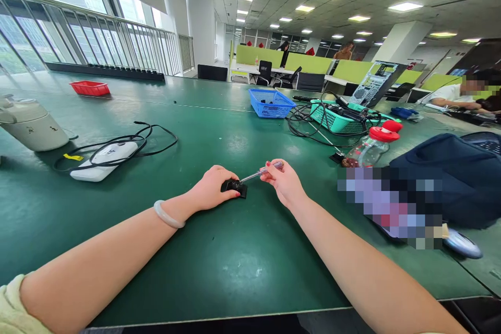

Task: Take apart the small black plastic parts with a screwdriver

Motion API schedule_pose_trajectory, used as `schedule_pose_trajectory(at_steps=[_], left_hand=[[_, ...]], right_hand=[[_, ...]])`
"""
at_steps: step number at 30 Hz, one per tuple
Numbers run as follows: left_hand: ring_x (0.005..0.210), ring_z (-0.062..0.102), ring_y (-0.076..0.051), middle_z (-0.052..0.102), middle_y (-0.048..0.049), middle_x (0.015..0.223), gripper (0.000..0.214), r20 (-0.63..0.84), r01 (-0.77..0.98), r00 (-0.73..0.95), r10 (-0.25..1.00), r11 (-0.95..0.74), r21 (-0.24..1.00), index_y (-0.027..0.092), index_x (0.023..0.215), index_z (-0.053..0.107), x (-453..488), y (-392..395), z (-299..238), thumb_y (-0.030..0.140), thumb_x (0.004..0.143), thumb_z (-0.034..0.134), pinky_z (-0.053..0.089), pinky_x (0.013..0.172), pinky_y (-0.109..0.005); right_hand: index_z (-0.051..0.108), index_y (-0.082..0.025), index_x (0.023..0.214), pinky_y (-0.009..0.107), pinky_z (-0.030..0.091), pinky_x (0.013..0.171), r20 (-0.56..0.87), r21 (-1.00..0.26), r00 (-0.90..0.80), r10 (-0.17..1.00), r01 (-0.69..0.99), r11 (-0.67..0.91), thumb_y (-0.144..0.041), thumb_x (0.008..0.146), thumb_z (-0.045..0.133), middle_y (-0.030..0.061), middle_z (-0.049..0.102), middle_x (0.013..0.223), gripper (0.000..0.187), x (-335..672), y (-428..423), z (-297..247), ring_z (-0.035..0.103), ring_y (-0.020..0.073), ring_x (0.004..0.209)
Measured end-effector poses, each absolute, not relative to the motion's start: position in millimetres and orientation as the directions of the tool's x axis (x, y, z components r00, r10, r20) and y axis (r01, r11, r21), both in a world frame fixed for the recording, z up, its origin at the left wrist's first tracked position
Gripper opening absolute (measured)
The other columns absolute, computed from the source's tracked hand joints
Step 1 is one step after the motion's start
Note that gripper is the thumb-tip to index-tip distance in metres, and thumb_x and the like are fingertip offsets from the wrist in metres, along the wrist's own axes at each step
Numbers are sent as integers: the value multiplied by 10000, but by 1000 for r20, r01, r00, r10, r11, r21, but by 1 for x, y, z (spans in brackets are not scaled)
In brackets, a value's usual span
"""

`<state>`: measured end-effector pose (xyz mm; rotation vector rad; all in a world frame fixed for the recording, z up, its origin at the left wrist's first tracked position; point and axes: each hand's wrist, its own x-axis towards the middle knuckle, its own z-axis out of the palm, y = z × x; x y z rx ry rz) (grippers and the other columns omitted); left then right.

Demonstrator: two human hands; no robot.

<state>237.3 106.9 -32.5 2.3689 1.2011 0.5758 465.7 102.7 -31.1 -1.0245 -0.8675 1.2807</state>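
Note:
My left hand [215, 188] is closed around a small black part [236, 187], pressing it on the green table with thumb and fingers. In my right hand [285, 181] a screwdriver [261, 172] with a clear purplish handle is pinched, its shaft slanting down to the left. The screwdriver's tip meets or nearly meets the top of the black part; exact contact is too small to tell. My left fingers hide some of that part, so its kind does not show.
Left are a white device [105, 162] with black cable, a beige jug [33, 122] and a red tray [90, 88]. Behind stand a blue basket [273, 107] and a green basket [326, 117]. At right are a red-lidded bottle [370, 146] and a dark bag [450, 177].

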Motion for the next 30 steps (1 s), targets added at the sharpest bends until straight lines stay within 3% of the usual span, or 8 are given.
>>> schedule_pose_trajectory(at_steps=[6, 23, 30], left_hand=[[1180, 554, -299, 741, -54, 1112, 262, 196, 649, 532, 824, -545, 531, 253, 1047, 716, 237, 106, -34, 385, 822, 731, 443, 1062, -485], [1201, 545, -333, 732, -86, 1097, 322, 217, 714, 467, 857, -511, 480, 224, 1068, 722, 242, 105, -32, 437, 827, 725, 448, 1065, -515], [1190, 552, -332, 741, -72, 1059, 298, 216, 715, 468, 857, -511, 477, 230, 1020, 721, 242, 103, -30, 470, 847, 688, 458, 1050, -507]], right_hand=[[562, -207, 753, 247, 579, 619, -156, -901, 129, 979, -424, -87, -376, 629, 951, 0, 728, 656, 442, 464, 102, -32, 648, 105, 533], [566, -243, 773, 384, 635, 687, -39, -896, 94, 995, -445, 7, -390, 623, 939, -3, 728, 714, 428, 469, 108, -46, 671, 161, 598], [576, -236, 780, 350, 630, 707, -53, -887, 94, 994, -462, -3, -383, 616, 947, -9, 719, 701, 431, 469, 106, -45, 654, 137, 605]])
